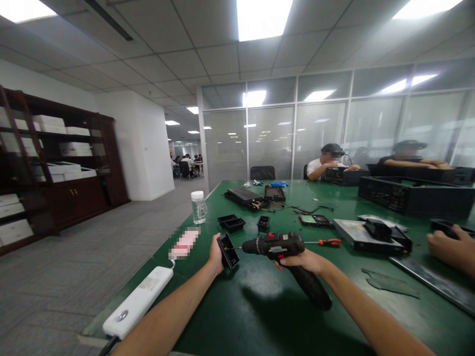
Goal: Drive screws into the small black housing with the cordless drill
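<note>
My left hand [216,255] is closed on a small black plastic tray [228,251], tilted so its hollow side faces right. In my right hand [306,261] is a black cordless drill [280,244], gripped by its handle and pointing left. The tip of its bit reaches the tray's hollow; whether it touches a screw is too small to tell. Beyond my hands lie more black trays [230,223] and a small black box [263,223] with brass-coloured bits inside. A screwdriver [328,242] with an orange and black handle lies just right of the drill.
A white power strip [139,301] and a clear bottle [198,207] stand along the left table edge. Metal drives [365,235], a green-topped hard drive [314,220] and a black computer case [415,195] occupy the right. A co-worker's hand [452,247] is at far right; two people sit opposite.
</note>
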`<state>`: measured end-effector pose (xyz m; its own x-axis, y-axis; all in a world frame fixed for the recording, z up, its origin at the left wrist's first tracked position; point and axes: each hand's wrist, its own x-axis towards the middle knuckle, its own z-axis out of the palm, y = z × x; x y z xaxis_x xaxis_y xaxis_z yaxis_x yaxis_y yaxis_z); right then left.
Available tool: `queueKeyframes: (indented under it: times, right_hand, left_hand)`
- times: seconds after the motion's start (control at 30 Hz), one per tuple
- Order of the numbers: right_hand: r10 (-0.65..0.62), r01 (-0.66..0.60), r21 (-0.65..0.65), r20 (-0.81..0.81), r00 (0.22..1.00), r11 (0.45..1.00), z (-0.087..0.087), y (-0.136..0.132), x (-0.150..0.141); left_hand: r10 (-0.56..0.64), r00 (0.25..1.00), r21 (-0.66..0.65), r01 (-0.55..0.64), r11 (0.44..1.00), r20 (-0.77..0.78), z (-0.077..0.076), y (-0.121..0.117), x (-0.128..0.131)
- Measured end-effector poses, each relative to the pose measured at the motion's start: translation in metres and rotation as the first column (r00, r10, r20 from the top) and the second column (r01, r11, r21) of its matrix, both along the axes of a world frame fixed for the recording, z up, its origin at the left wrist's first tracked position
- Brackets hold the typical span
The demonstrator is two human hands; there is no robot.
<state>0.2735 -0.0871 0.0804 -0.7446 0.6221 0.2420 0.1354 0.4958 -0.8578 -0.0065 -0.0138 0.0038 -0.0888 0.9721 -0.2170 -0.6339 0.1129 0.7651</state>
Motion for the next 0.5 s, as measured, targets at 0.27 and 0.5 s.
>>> queueKeyframes:
  times: [0.27,0.5]
  right_hand:
    - [0.000,-0.001,-0.040,-0.012,1.000,0.999,-0.0005,-0.0006,0.0006]
    - [-0.056,0.058,-0.039,0.050,0.997,0.998,0.0009,-0.0023,0.0018]
  left_hand:
    - [0.007,1.000,0.012,-0.008,1.000,0.020,-0.0008,0.0002,-0.0001]
    - [-0.010,1.000,-0.005,0.010,1.000,-0.017,-0.0022,0.0009,-0.0005]
